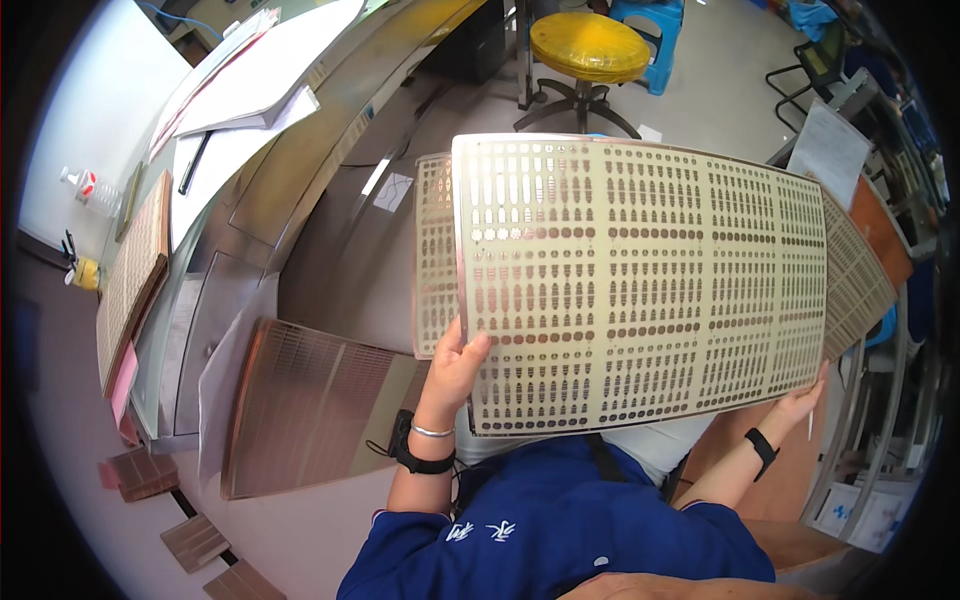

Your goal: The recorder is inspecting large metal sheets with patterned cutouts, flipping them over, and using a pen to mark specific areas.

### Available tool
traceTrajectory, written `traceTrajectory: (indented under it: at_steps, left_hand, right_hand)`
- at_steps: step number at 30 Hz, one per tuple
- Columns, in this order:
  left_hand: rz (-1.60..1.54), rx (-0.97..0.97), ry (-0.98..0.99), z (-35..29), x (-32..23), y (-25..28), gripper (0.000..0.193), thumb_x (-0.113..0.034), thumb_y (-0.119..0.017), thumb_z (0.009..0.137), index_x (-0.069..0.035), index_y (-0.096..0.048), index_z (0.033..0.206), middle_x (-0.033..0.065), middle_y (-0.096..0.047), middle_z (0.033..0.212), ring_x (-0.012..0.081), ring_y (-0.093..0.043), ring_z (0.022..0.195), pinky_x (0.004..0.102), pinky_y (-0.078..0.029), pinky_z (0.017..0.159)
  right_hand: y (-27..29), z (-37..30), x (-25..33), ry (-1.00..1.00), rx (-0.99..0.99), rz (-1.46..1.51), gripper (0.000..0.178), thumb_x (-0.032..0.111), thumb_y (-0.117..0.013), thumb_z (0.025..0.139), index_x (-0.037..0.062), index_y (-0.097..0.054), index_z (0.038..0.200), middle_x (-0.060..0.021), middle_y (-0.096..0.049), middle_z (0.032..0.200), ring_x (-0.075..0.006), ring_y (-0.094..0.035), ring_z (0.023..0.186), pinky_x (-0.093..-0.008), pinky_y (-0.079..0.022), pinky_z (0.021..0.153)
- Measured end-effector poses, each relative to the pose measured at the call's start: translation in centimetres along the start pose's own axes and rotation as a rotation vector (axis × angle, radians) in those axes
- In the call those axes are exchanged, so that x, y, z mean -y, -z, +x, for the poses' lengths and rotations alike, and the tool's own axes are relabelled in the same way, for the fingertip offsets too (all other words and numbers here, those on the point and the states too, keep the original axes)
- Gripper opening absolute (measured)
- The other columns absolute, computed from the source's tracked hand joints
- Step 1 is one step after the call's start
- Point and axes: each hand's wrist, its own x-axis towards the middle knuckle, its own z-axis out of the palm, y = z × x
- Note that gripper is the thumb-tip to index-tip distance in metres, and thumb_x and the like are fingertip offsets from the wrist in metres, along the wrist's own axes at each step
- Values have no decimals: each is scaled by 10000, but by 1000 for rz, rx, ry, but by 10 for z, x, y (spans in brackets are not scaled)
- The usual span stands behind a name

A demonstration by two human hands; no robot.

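A large cream circuit board panel (650, 290) with rows of repeated dark and coppery patterns is held up tilted before me. My left hand (460, 362) grips its lower left edge, the thumb lying over the front face. At the lower right corner, my right hand (803, 397) is closed on the edge, with most of its fingers hidden behind the panel. A thin white sliver shows below that hand; I cannot make out what it is. Behind the left edge, part of another patterned panel (432, 255) sticks out.
More panels (858, 275) lie to the right, and a stack (300, 410) stands at lower left. Papers (250, 110), a black pen (195, 163) and a panel stack (135, 270) rest on the left desk. A yellow round stool (590, 47) and a blue stool (655, 45) stand beyond.
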Motion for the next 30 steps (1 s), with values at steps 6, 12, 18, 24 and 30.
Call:
traceTrajectory:
  at_steps: [6, 12, 18, 24, 30]
  left_hand:
    - [54, 1, -83, 7, 1, 2, 471, -219, -510, 966, 22, -409, 1357, 75, -525, 1288, 145, -463, 1180, 311, -338, 1018]
    - [26, -51, -57, 8, -1, -5, 520, -327, -418, 1000, 27, -379, 1379, 90, -510, 1316, 151, -460, 1204, 298, -334, 1028]
    - [-294, -82, 67, 8, 3, -3, 533, -383, -321, 1016, 38, -419, 1327, 125, -546, 1267, 180, -512, 1160, 313, -404, 987]
    - [-316, -132, 147, 3, 14, 14, 423, -290, -357, 1014, 29, -494, 1257, 146, -593, 1175, 186, -563, 1088, 311, -470, 929]
    - [-297, -311, 66, 0, 28, -12, 320, -190, -443, 991, 41, -530, 1195, 134, -613, 1137, 167, -583, 1048, 296, -485, 903]
  right_hand:
    - [-5, 6, 1, -35, 21, -2, 454, 222, -227, 1011, 28, -363, 1399, -156, -351, 1456, -303, -367, 1321, -457, -300, 1106]
    - [37, 47, -4, -163, 127, 210, 365, 159, -378, 979, -4, -491, 1286, -159, -469, 1368, -296, -452, 1253, -464, -342, 1073]
    - [54, 57, -7, -291, 276, 325, 356, 156, -466, 953, -26, -512, 1255, -169, -503, 1335, -278, -484, 1221, -455, -384, 1025]
    - [31, 37, -6, -143, 195, 304, 354, 146, -435, 964, 13, -498, 1286, -172, -479, 1358, -288, -492, 1209, -456, -383, 1027]
    - [70, 67, 7, -243, 585, 482, 373, 131, -383, 978, 55, -461, 1335, -194, -483, 1336, -293, -530, 1165, -454, -429, 1000]
